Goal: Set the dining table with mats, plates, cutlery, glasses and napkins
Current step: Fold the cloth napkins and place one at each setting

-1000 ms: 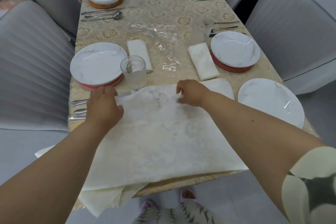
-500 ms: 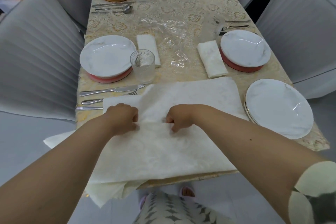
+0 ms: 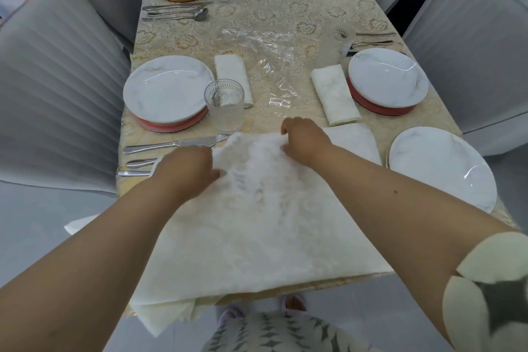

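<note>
A large cream napkin with a faint woven pattern lies spread over the near end of the bench, at lower centre of the frame; its near edge hangs off the bench in loose folds and its middle is blurred. The left hand has its grip curled on the cloth's upper left part, pinching a fold. The right hand pinches the far edge with bent fingers. Just left of the cloth lies cutlery. Above it stand a ribbed glass and a white plate on a red mat. At right sits a bare plate, near the cloth.
</note>
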A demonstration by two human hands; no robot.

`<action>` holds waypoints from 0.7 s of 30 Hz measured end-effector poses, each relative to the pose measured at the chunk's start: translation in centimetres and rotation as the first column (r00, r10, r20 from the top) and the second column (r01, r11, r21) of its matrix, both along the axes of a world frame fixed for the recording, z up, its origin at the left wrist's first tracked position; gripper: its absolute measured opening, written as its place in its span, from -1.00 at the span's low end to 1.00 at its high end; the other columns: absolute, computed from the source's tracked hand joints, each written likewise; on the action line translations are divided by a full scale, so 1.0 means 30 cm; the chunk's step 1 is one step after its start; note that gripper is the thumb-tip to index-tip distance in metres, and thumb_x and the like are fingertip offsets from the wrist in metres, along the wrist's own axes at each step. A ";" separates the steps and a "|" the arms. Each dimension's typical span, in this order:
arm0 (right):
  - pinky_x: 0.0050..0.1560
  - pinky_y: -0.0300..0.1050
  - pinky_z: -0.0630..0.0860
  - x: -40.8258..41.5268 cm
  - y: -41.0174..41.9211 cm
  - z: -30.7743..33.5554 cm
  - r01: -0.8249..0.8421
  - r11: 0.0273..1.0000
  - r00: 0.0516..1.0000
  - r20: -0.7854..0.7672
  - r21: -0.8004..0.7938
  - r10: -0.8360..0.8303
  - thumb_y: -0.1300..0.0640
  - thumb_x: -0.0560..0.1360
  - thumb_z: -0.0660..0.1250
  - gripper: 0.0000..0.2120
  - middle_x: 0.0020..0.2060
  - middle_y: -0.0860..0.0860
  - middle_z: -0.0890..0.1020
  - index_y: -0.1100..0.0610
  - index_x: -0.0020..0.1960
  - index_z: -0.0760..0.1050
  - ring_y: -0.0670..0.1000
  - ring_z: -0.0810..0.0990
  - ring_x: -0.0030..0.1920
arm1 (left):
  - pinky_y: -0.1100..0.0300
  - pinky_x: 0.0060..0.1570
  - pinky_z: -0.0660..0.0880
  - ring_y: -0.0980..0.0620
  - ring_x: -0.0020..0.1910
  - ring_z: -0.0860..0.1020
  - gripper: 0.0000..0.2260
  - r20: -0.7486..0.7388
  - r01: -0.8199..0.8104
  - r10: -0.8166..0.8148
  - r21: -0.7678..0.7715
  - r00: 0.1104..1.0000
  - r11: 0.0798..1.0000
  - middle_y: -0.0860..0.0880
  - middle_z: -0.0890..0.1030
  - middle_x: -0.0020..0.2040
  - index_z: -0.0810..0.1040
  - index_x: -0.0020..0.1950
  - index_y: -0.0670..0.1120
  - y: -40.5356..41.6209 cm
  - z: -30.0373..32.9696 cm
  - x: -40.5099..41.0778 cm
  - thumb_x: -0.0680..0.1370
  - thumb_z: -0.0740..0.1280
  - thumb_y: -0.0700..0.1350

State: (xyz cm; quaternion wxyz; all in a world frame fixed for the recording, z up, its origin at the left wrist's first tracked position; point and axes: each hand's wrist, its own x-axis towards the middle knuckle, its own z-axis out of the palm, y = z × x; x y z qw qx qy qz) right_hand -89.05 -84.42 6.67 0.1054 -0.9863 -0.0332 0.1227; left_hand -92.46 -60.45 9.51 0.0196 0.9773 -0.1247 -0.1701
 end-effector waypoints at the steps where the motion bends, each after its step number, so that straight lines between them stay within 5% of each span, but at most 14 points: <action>1: 0.16 -0.03 0.39 0.014 -0.013 -0.008 -0.001 0.999 1.000 0.003 -0.046 0.001 0.13 0.51 0.30 -0.60 0.22 0.11 0.45 0.14 0.32 0.35 0.14 0.38 0.26 | 0.03 0.00 0.43 -0.16 0.10 0.47 -0.69 0.126 -0.037 0.043 -0.047 0.991 0.998 -0.13 0.54 0.05 0.49 0.05 -0.13 0.005 -0.013 0.014 0.54 0.34 0.11; 3: 0.20 -0.02 0.33 0.032 -0.026 -0.034 -0.048 0.988 0.998 -0.044 -0.149 0.042 0.14 0.51 0.30 -0.53 0.28 0.09 0.39 0.11 0.38 0.27 0.12 0.32 0.31 | -0.03 0.11 0.38 -0.20 0.22 0.40 -0.62 0.176 -0.073 0.084 -0.069 0.981 0.995 -0.16 0.49 0.19 0.44 0.21 -0.15 0.015 -0.041 0.043 0.51 0.39 0.03; 7: 0.22 0.02 0.29 0.055 -0.033 -0.049 -0.099 0.965 0.993 -0.089 -0.241 0.080 0.02 0.49 0.34 -0.55 0.25 0.10 0.40 0.14 0.32 0.33 0.14 0.31 0.29 | -0.01 0.19 0.30 -0.15 0.24 0.44 -0.55 -0.038 -0.156 0.154 -0.069 0.987 0.985 -0.08 0.54 0.21 0.36 0.31 -0.05 0.017 -0.085 0.076 0.48 0.41 0.01; 10: 0.18 -0.01 0.29 0.051 -0.048 -0.032 -0.171 0.943 0.984 -0.089 -0.285 0.152 0.00 0.46 0.33 -0.68 0.16 0.11 0.41 0.13 0.15 0.48 0.15 0.32 0.24 | 0.07 0.05 0.29 -0.14 0.06 0.51 -0.87 0.037 -0.120 0.125 -0.119 0.991 0.986 -0.01 0.57 -0.08 0.47 -0.05 -0.01 0.020 -0.075 0.073 0.45 0.36 -0.10; 12: 0.11 -0.06 0.29 0.040 -0.063 -0.013 -0.201 0.954 0.980 -0.044 -0.222 0.196 0.03 0.44 0.34 -0.81 0.08 0.10 0.45 0.11 -0.01 0.50 0.14 0.37 0.19 | 0.13 -0.20 0.30 -0.15 -0.12 0.49 -0.81 0.071 -0.056 0.074 -0.229 0.995 0.972 -0.03 0.47 -0.23 0.37 -0.30 -0.02 0.024 -0.053 0.070 0.36 0.37 -0.19; 14: -0.01 -0.07 0.31 0.027 -0.077 0.017 -0.216 0.972 0.975 0.038 -0.096 0.220 0.06 0.44 0.36 -0.84 -0.01 0.11 0.53 0.13 -0.08 0.46 0.16 0.45 0.09 | 0.11 -0.24 0.36 -0.11 -0.16 0.48 -0.74 -0.008 -0.048 0.048 -0.379 0.999 0.924 -0.04 0.47 -0.20 0.34 -0.32 -0.02 0.030 -0.036 0.072 0.31 0.42 -0.24; 18: -0.21 -0.09 0.21 -0.012 -0.106 0.100 -0.222 0.972 0.963 0.170 0.074 0.207 0.09 0.46 0.40 -0.80 -0.15 0.11 0.59 0.19 -0.03 0.49 0.14 0.51 -0.08 | 0.09 0.08 0.49 -0.01 0.07 0.53 -0.59 -0.204 -0.142 0.039 -0.523 0.978 0.840 0.03 0.56 0.11 0.47 0.07 0.06 0.027 0.005 0.074 0.33 0.50 -0.25; 21: -0.18 -0.02 0.34 -0.038 -0.126 0.154 -0.207 0.970 0.958 0.226 0.123 0.176 0.08 0.44 0.43 -0.78 -0.19 0.09 0.57 0.21 -0.05 0.50 0.10 0.49 -0.15 | 0.22 0.01 0.39 0.09 0.12 0.48 -0.53 -0.218 -0.077 -0.031 -0.471 0.975 0.879 0.13 0.52 0.09 0.46 0.26 0.08 0.013 0.038 0.069 0.42 0.46 -0.24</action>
